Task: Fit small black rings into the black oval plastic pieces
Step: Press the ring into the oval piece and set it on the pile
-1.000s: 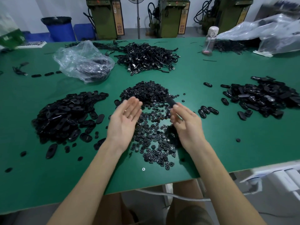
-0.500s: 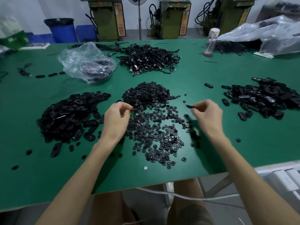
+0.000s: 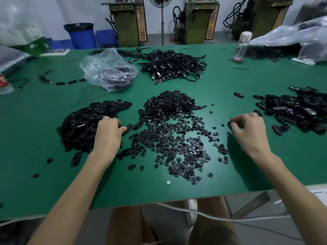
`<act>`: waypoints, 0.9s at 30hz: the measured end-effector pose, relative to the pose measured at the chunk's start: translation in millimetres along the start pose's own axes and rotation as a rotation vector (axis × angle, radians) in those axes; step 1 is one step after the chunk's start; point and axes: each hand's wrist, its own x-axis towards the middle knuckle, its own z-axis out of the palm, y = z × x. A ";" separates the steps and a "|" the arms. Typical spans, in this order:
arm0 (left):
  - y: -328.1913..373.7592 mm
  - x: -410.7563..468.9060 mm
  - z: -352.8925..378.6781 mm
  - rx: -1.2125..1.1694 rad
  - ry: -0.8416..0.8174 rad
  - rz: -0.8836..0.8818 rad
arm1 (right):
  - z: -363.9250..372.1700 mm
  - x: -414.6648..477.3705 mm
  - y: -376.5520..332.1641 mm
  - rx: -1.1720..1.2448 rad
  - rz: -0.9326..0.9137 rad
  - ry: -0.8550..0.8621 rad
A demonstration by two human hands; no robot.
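Note:
Small black rings (image 3: 177, 147) lie heaped and scattered mid-table between my hands. A pile of black oval pieces (image 3: 81, 124) sits to their left. My left hand (image 3: 108, 133) rests palm down on that pile's right edge, its fingers curled round an oval piece (image 3: 128, 128) there. My right hand (image 3: 249, 131) is to the right of the rings and pinches a single oval piece (image 3: 230, 125) in its fingertips, just above the green table (image 3: 53, 183). A second pile of oval pieces (image 3: 300, 112) lies just beyond that hand.
A heap of black cables (image 3: 175, 66) and a crumpled clear plastic bag (image 3: 108, 71) lie at the back. A clear bottle (image 3: 240, 48) and more plastic bags (image 3: 300, 38) stand at the far right. Loose ovals (image 3: 76, 159) dot the left front. The table's front edge is near my body.
My left hand has moved left from the rings onto the oval pile. My right hand has carried its oval piece further right, towards the right pile.

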 end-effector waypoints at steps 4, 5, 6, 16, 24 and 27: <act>-10.0 -0.5 -6.3 -0.047 -0.041 -0.022 | 12.1 -21.9 -30.7 0.014 -0.111 -0.194; -11.9 -0.7 -7.3 -0.053 -0.030 -0.023 | 15.8 -27.9 -37.6 0.011 -0.140 -0.243; -12.6 -0.9 -8.0 -0.060 -0.014 -0.024 | 19.7 -33.4 -43.5 0.004 -0.174 -0.282; 9.8 -13.8 -8.4 -0.182 0.179 0.109 | 43.6 -43.3 -65.4 0.068 -0.219 -0.260; 2.2 -8.2 -8.5 -0.351 0.062 0.146 | 47.0 -43.5 -66.5 0.069 -0.225 -0.219; 13.9 -13.7 -8.1 -0.553 0.008 0.151 | 49.7 -43.3 -68.8 0.052 -0.219 -0.187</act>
